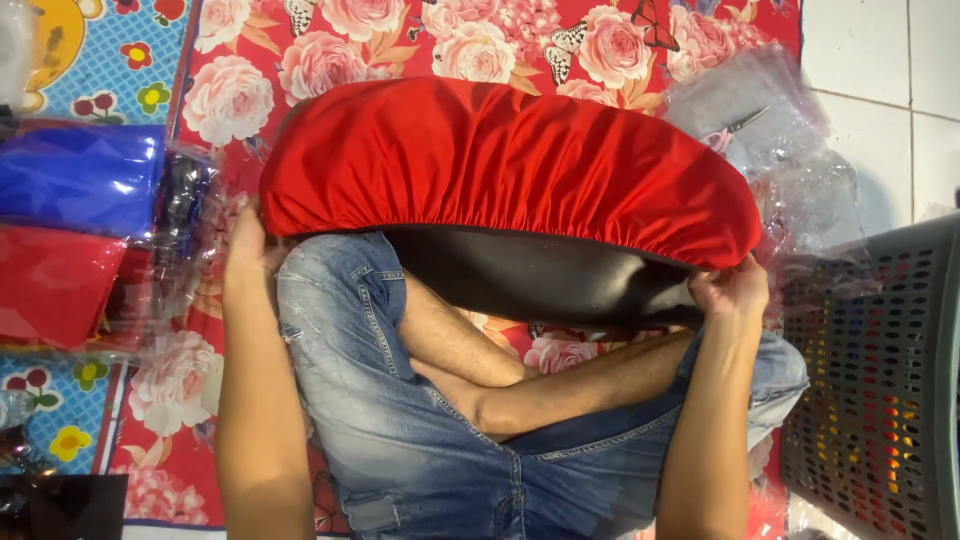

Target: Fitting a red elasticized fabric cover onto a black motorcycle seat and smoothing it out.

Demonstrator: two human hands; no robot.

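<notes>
Red cover [500, 160]: smooth, faintly shiny cloth, gathered at its hem; black seat [540, 275] beneath: glossy, leather-like; packets [85, 230] at left: shiny clear plastic; basket [880, 400] at right: matt grey plastic.

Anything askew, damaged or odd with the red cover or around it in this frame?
Nothing looks damaged. The red cover sits evenly gathered over the black seat, with the left hand and right hand at its two ends. The only loose item is a pair of scissors lying on crumpled clear plastic bags beside the grey basket.

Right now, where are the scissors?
In the head view, the scissors lie at upper right on a heap of clear plastic bags, just beyond the red cover and above the grey basket.
</notes>
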